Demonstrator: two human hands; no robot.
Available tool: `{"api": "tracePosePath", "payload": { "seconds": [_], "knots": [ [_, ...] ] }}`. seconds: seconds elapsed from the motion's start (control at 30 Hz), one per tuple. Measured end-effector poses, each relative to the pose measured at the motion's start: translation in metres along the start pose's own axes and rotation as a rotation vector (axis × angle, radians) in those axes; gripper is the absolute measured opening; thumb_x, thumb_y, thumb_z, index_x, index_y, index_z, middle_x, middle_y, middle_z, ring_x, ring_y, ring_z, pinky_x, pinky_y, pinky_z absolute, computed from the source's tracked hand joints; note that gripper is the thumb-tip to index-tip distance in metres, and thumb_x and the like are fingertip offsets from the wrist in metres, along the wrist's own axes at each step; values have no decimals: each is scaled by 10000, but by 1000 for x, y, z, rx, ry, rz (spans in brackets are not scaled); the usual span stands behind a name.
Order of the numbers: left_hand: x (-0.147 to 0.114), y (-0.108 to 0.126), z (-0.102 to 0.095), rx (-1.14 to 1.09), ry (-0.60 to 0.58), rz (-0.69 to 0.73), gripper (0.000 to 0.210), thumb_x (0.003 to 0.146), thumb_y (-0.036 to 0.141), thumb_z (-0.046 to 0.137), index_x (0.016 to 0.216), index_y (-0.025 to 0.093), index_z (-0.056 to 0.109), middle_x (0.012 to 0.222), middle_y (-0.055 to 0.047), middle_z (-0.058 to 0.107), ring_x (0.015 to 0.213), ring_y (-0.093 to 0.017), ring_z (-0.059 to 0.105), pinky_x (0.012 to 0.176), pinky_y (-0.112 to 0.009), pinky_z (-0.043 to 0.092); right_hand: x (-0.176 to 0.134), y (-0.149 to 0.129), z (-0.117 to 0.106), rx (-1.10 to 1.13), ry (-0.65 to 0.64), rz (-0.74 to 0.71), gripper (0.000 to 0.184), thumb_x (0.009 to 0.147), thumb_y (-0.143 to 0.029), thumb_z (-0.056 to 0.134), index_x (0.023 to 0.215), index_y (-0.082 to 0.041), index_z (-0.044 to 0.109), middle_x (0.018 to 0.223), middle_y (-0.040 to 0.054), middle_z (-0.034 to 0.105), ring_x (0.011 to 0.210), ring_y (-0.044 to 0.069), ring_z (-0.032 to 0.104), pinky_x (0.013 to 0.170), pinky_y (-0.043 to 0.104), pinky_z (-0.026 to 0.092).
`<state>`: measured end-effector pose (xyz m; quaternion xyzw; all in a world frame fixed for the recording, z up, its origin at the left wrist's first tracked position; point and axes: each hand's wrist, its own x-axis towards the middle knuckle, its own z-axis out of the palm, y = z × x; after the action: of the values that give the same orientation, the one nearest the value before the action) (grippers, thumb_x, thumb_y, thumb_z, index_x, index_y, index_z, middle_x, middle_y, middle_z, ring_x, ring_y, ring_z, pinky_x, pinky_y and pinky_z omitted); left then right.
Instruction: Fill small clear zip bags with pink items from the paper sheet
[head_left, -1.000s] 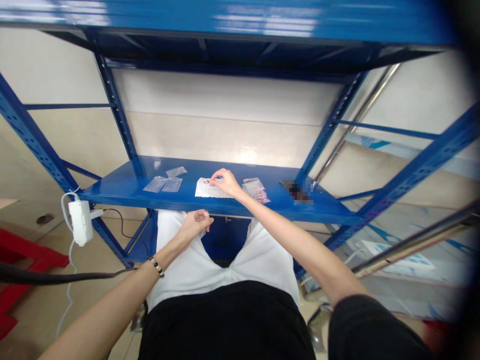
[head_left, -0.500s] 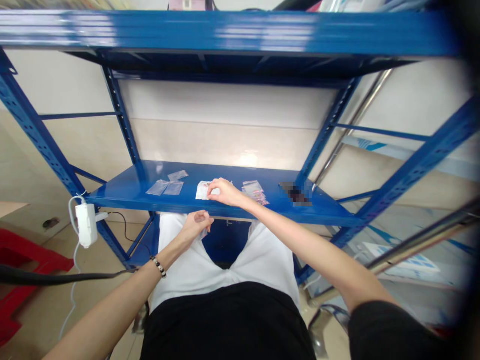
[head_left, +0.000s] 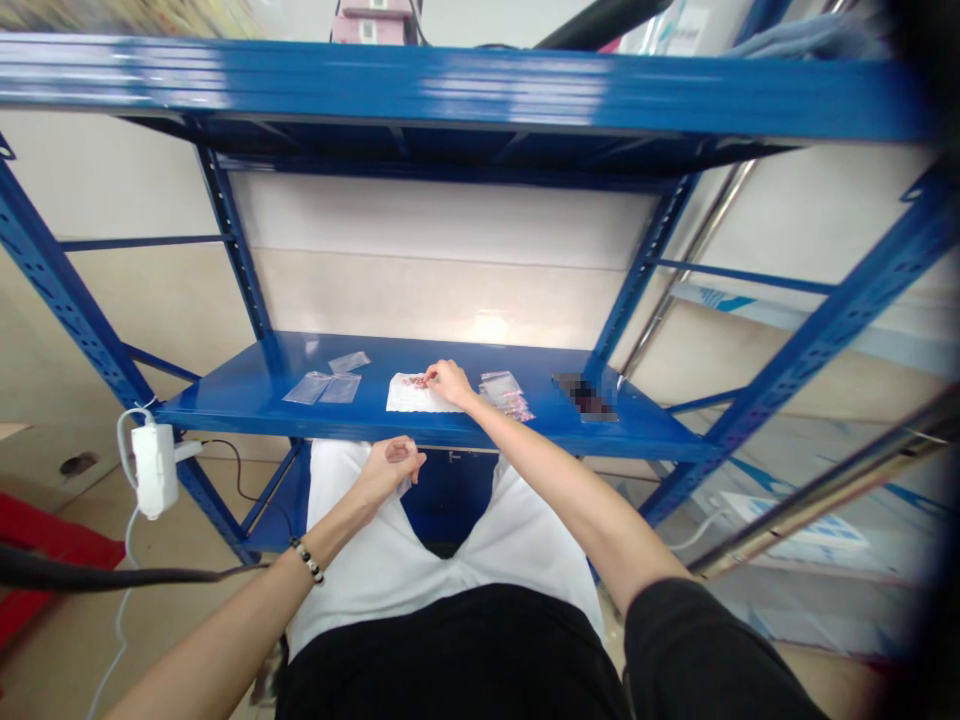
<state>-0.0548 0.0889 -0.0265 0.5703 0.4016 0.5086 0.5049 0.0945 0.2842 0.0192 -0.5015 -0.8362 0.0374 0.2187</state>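
My right hand [head_left: 448,382] is over a white paper sheet [head_left: 409,401], its fingertips pinched together at a small pile of reddish bits [head_left: 414,381]. Whatever those fingers hold is too small to tell. In front of the shelf edge, above my lap, my left hand [head_left: 393,464] is closed with thumb and forefinger together on a small clear plastic bag [head_left: 406,486], mostly hidden by the hand. Flat clear bags [head_left: 342,388] lie left of the paper. To its right is an overlapping stack of bags with reddish contents [head_left: 516,404].
The blue shelf board [head_left: 420,349] holds a dark, pixelated flat object [head_left: 589,397] at right. An upper blue beam [head_left: 322,85] crosses above my hands. A white power strip [head_left: 154,470] hangs at the left post, with a cable trailing down.
My right hand has shifted slightly right and back across the paper, uncovering more of the sheet and the reddish pile. My left hand stays in front of the shelf edge. The view has tilted slightly.
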Motion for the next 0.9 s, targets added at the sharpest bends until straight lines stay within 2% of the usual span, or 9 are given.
{"api": "tracePosePath", "payload": {
  "seconds": [0.33,0.43,0.53,0.63,0.73,0.8,0.9],
  "knots": [
    [-3,1,3,-51,-3,-38,320,770,354,726,636,178,495,532,1,571,508,-102,503,488,-201,383,0,3,4,-12,52,24,110,845,-187,653,878,-207,756,989,74,722,996,219,604,889,294,444],
    [-3,3,2,-186,0,-68,306,759,331,735,643,175,499,544,10,549,526,-103,513,526,-214,422,0,1,1,9,88,47,109,840,-172,643,866,-177,748,1014,103,704,1036,245,578,916,337,437],
    [-2,5,2,-357,-8,-113,307,732,309,759,648,173,497,541,33,503,538,-99,514,574,-230,453,-2,-10,-6,73,127,33,142,860,-170,611,912,-167,743,1020,92,700,1021,221,585,922,324,438],
    [-2,8,2,-421,-44,-118,304,717,296,781,656,165,514,543,39,488,550,-98,516,584,-233,455,-12,-35,-20,332,120,-146,115,850,-195,640,894,-150,735,958,70,704,923,183,614,846,287,461],
    [-3,11,1,-422,-89,-97,291,732,287,780,674,157,527,565,28,515,565,-101,533,589,-236,457,-35,-64,-40,557,-41,-471,99,806,-243,714,848,-155,732,973,58,693,931,180,615,815,284,461],
    [-5,12,1,-412,-115,-91,287,739,286,779,684,154,530,579,17,536,577,-109,546,592,-242,464,-52,-79,-54,560,-204,-650,93,803,-260,730,825,-170,737,1000,52,683,956,180,607,852,295,452],
    [-5,11,1,-398,-119,-102,290,723,289,794,691,148,543,587,6,553,596,-124,565,602,-260,483,-70,-91,-69,451,-388,-755,53,810,-224,725,786,-180,743,983,47,682,936,177,600,877,308,441]
  ]
}}
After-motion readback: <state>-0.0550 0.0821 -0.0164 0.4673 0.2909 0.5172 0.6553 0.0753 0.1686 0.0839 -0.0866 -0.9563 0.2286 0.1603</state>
